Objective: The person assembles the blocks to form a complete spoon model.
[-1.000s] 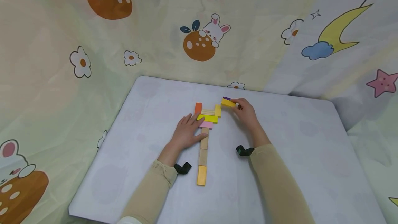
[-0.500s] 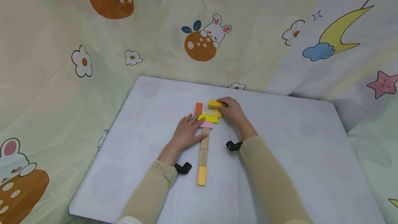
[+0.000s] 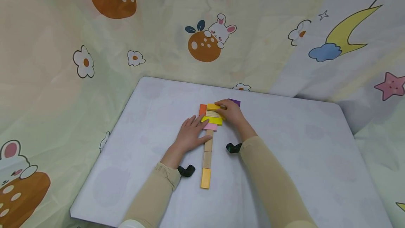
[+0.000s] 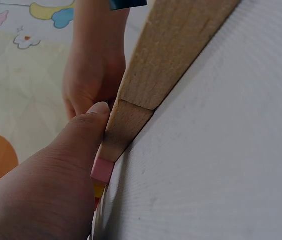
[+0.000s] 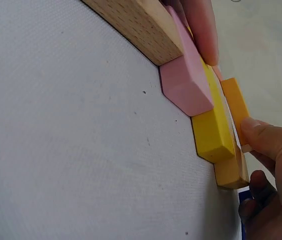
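My right hand (image 3: 233,112) pinches an orange-yellow block (image 3: 212,107) between thumb and fingers at the far end of a flat row of blocks. In the right wrist view, that orange-yellow block (image 5: 236,102) stands above its neighbours. An orange block (image 3: 203,109) lies left of it, and a yellow block (image 5: 230,172) is partly under my right hand. My left hand (image 3: 190,136) lies with spread fingers, fingertips at the bright yellow block (image 3: 211,120) and thumb against a plain wooden block (image 3: 208,145). The pink block (image 3: 210,127) sits between them.
The row runs toward me through another wooden block (image 3: 206,160) to a yellow-orange block (image 3: 205,178). A purple block (image 3: 235,102) shows behind my right hand. The white table (image 3: 300,150) meets a printed cloth (image 3: 253,45) at the back.
My right hand has moved left with the orange-yellow block, bringing it beside the orange block. The purple block now shows more fully behind that hand. My left hand has stayed still.
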### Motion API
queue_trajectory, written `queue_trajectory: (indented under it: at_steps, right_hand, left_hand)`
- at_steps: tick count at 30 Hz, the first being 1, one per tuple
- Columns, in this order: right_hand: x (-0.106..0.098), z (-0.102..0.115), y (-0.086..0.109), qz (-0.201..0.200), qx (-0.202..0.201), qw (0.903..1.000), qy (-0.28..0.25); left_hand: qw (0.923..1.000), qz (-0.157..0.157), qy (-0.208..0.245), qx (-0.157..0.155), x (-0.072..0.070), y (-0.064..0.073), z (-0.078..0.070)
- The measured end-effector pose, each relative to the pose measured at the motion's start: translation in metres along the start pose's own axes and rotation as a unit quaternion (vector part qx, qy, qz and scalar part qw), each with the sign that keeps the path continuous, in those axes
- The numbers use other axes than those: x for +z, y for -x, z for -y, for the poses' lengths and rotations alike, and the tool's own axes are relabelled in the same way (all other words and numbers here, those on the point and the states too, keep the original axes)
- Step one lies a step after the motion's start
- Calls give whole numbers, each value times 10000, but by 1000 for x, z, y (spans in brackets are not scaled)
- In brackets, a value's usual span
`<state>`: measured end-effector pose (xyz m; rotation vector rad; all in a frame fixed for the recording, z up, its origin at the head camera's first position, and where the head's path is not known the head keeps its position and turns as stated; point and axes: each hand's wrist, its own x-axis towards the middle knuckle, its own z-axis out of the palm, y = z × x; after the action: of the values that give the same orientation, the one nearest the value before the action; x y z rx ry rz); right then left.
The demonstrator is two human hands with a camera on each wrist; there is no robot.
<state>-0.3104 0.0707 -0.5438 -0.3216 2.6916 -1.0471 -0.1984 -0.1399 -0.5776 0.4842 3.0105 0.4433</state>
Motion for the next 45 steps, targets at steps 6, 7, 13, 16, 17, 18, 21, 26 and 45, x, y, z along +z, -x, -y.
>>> queue_trajectory:
  at_steps: [6, 7, 13, 16, 17, 18, 21, 26, 45]
  right_hand:
    - [4, 0, -1, -12, 3, 9999, 140]
    - [4, 0, -2, -7, 1, 9999, 169]
    - [5, 1, -1, 45, -38, 9994, 333]
    - [5, 2, -1, 64, -30, 9992, 383]
    - [5, 1, -1, 68, -24, 9992, 393]
    - [5, 1, 0, 68, -4, 9992, 381]
    - [5, 1, -1, 100, 12, 9992, 391]
    - [6, -1, -1, 80, 22, 9994, 335]
    - [-11, -1, 13, -334, 33, 9993, 188]
  left_hand:
    - [10000, 60, 38, -14, -3, 1, -1]
    - [10000, 60, 46, -15, -3, 1, 0]
    - [10000, 21, 49, 5, -1, 1, 1]
    - [10000, 3, 24, 16, 0, 0, 1]
    - [10000, 4, 9, 13, 0, 0, 1]
    - [10000, 5, -2, 10, 0, 0, 1]
    - [10000, 26, -20, -13, -1, 0, 0]
    - [10000, 74, 24, -54, -2, 0, -1]
    - [10000, 3, 60, -18, 2, -1, 0]
